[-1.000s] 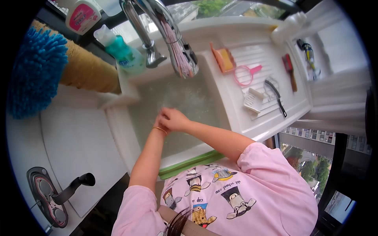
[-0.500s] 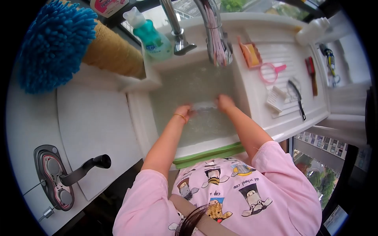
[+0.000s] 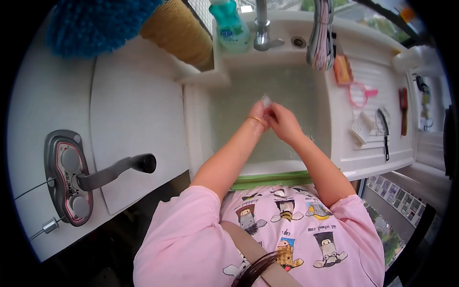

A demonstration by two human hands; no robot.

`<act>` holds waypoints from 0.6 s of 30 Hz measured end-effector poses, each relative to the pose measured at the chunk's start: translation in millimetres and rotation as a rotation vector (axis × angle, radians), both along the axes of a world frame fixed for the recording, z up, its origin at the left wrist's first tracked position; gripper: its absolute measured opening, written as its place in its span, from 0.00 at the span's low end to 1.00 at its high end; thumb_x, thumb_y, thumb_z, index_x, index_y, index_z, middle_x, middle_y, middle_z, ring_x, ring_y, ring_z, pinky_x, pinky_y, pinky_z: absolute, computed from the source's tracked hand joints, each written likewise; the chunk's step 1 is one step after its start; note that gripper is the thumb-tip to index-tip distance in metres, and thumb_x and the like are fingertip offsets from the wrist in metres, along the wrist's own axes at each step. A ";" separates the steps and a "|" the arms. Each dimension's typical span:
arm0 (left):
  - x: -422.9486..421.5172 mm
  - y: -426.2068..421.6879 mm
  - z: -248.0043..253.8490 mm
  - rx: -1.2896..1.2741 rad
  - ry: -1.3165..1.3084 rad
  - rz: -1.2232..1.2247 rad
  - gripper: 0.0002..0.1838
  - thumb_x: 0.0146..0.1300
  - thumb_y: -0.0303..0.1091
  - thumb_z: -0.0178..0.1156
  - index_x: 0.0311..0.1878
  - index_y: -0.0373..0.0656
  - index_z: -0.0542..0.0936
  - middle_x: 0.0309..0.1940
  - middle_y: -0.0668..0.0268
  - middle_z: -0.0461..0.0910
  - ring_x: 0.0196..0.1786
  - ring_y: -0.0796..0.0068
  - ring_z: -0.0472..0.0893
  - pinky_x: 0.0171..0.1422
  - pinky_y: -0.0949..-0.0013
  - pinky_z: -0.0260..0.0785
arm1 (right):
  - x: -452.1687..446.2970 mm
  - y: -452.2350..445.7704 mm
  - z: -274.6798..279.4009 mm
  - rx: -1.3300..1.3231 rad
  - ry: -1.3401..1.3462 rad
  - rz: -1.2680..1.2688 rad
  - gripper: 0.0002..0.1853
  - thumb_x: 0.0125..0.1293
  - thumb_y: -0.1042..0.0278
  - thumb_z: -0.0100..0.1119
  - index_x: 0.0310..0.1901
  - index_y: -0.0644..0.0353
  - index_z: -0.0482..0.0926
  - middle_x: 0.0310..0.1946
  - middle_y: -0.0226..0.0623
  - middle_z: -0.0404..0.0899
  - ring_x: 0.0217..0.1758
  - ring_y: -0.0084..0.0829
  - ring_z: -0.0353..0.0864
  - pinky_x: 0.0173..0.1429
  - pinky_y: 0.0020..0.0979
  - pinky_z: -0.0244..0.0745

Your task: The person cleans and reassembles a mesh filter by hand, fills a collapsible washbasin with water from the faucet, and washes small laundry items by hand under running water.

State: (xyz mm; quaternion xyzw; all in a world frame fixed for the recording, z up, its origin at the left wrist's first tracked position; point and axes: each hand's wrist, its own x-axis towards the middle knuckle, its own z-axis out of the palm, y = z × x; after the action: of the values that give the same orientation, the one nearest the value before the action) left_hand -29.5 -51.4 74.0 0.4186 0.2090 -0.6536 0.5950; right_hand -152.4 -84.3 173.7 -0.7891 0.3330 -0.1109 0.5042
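Both my hands are together over the water-filled sink basin (image 3: 224, 143). My left hand (image 3: 258, 114), with a thin gold band at its wrist, has its fingers closed around a small whitish, translucent item (image 3: 266, 101). Against it, my right hand (image 3: 284, 119) is closed too, its fingertips at the lower end of that item. What the item is cannot be made out. The tap (image 3: 320, 43) hangs over the back right of the basin. A green soap bottle (image 3: 232, 28) stands at the basin's back left corner.
On the ribbed drainboard to the right lie an orange sponge packet (image 3: 343, 70), a pink strainer (image 3: 357, 94), a white rack (image 3: 363, 127), a black-handled tool (image 3: 386, 136) and a red brush (image 3: 403, 110). A grey device with a handle (image 3: 71, 177) is at left.
My hands were apart in the water half a second ago; now they have come together and lifted, with the whitish item showing between them. The view has shifted, so the sink appears further right.
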 end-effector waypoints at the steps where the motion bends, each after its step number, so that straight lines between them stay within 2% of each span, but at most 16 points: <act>1: 2.9 1.8 1.7 0.013 -0.003 0.008 0.24 0.74 0.56 0.48 0.40 0.43 0.78 0.33 0.61 0.80 0.37 0.65 0.81 0.43 0.60 0.78 | 0.8 -1.1 3.4 0.022 0.063 -0.009 0.08 0.68 0.70 0.60 0.46 0.61 0.78 0.37 0.44 0.81 0.40 0.39 0.82 0.46 0.37 0.77; 3: 5.5 5.6 8.1 -0.081 0.062 -0.076 0.25 0.73 0.60 0.51 0.38 0.44 0.77 0.33 0.60 0.80 0.37 0.64 0.81 0.43 0.60 0.78 | 3.5 -1.2 14.3 0.074 0.024 0.019 0.07 0.69 0.70 0.59 0.45 0.62 0.77 0.36 0.44 0.82 0.40 0.38 0.82 0.46 0.37 0.77; 4: 5.0 6.4 41.0 -0.039 0.056 -0.095 0.25 0.72 0.60 0.53 0.39 0.44 0.77 0.34 0.60 0.80 0.39 0.63 0.82 0.46 0.60 0.78 | 4.1 -1.3 17.3 0.110 -0.015 0.036 0.07 0.70 0.69 0.59 0.44 0.63 0.77 0.35 0.45 0.82 0.40 0.37 0.82 0.46 0.38 0.76; 5: 2.6 9.3 45.1 -0.040 0.058 -0.096 0.25 0.72 0.60 0.53 0.39 0.44 0.77 0.34 0.60 0.80 0.39 0.63 0.82 0.46 0.60 0.78 | 4.9 2.8 18.9 0.109 -0.013 0.035 0.07 0.70 0.69 0.59 0.44 0.63 0.77 0.35 0.45 0.82 0.40 0.37 0.82 0.46 0.38 0.76; 7: -4.7 4.5 50.8 -0.102 0.122 0.044 0.25 0.72 0.59 0.54 0.41 0.43 0.76 0.37 0.59 0.81 0.41 0.61 0.82 0.50 0.58 0.79 | 8.7 10.6 26.1 0.062 -0.064 0.133 0.08 0.70 0.67 0.58 0.43 0.64 0.76 0.39 0.48 0.82 0.43 0.48 0.82 0.48 0.44 0.75; 8: -6.9 4.3 55.0 -0.079 0.095 0.036 0.20 0.75 0.52 0.52 0.42 0.44 0.77 0.37 0.61 0.81 0.46 0.65 0.83 0.56 0.59 0.79 | 11.0 13.3 11.5 -0.007 -0.043 0.138 0.08 0.70 0.67 0.56 0.43 0.63 0.75 0.40 0.48 0.82 0.45 0.50 0.82 0.49 0.45 0.75; 9: -6.2 4.4 40.8 -0.090 0.102 0.024 0.20 0.75 0.52 0.52 0.42 0.44 0.77 0.37 0.61 0.81 0.46 0.65 0.83 0.56 0.59 0.79 | 10.5 9.6 0.5 -0.019 -0.037 0.127 0.08 0.70 0.67 0.56 0.43 0.63 0.75 0.40 0.48 0.82 0.45 0.50 0.82 0.49 0.45 0.75; 11: -2.0 12.7 -14.8 -0.027 0.044 0.030 0.14 0.74 0.44 0.55 0.45 0.42 0.78 0.40 0.62 0.82 0.48 0.64 0.83 0.56 0.56 0.79 | 10.2 -2.3 -19.8 -0.165 0.111 0.041 0.08 0.69 0.68 0.55 0.46 0.61 0.76 0.41 0.49 0.82 0.47 0.52 0.81 0.51 0.47 0.76; 12: -0.8 15.3 -25.0 -0.035 0.052 0.025 0.14 0.74 0.44 0.55 0.45 0.42 0.78 0.40 0.62 0.82 0.48 0.64 0.83 0.56 0.56 0.79 | 4.3 -11.0 -35.3 -0.173 0.119 0.037 0.08 0.69 0.68 0.55 0.46 0.61 0.76 0.41 0.49 0.82 0.47 0.52 0.81 0.51 0.47 0.76; 14: 7.1 24.4 -39.5 0.125 -0.085 -0.055 0.08 0.71 0.35 0.57 0.47 0.42 0.78 0.42 0.63 0.83 0.48 0.64 0.83 0.54 0.55 0.78 | -16.8 -33.1 -68.7 -0.281 0.307 0.143 0.07 0.66 0.70 0.55 0.44 0.59 0.78 0.42 0.49 0.83 0.48 0.52 0.81 0.51 0.48 0.76; 15: 14.4 30.5 -48.9 0.126 -0.082 -0.056 0.08 0.71 0.35 0.57 0.47 0.42 0.78 0.42 0.63 0.83 0.48 0.64 0.83 0.54 0.55 0.78 | -24.9 -41.8 -78.0 -0.281 0.309 0.143 0.07 0.66 0.70 0.55 0.44 0.59 0.78 0.42 0.49 0.83 0.48 0.52 0.81 0.51 0.48 0.76; 17: 23.6 41.2 -63.1 0.174 -0.231 -0.202 0.10 0.67 0.30 0.60 0.51 0.42 0.79 0.44 0.63 0.83 0.47 0.64 0.83 0.53 0.56 0.78 | -40.3 -54.0 -93.3 -0.189 0.545 0.176 0.06 0.63 0.72 0.56 0.40 0.59 0.80 0.42 0.48 0.83 0.48 0.52 0.81 0.50 0.47 0.77; 18: 22.2 43.1 -63.7 0.172 -0.230 -0.197 0.10 0.67 0.30 0.60 0.51 0.42 0.79 0.44 0.63 0.83 0.47 0.64 0.83 0.53 0.56 0.78 | -45.3 -54.8 -106.5 -0.192 0.546 0.181 0.06 0.63 0.72 0.56 0.40 0.59 0.80 0.42 0.48 0.83 0.48 0.52 0.81 0.50 0.47 0.77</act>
State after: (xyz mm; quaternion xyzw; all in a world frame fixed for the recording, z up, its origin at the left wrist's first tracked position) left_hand -7.3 -8.4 10.3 0.5585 0.1528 -0.6361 0.5100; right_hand -197.7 -139.1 67.2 -0.8603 0.3727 0.1196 0.3267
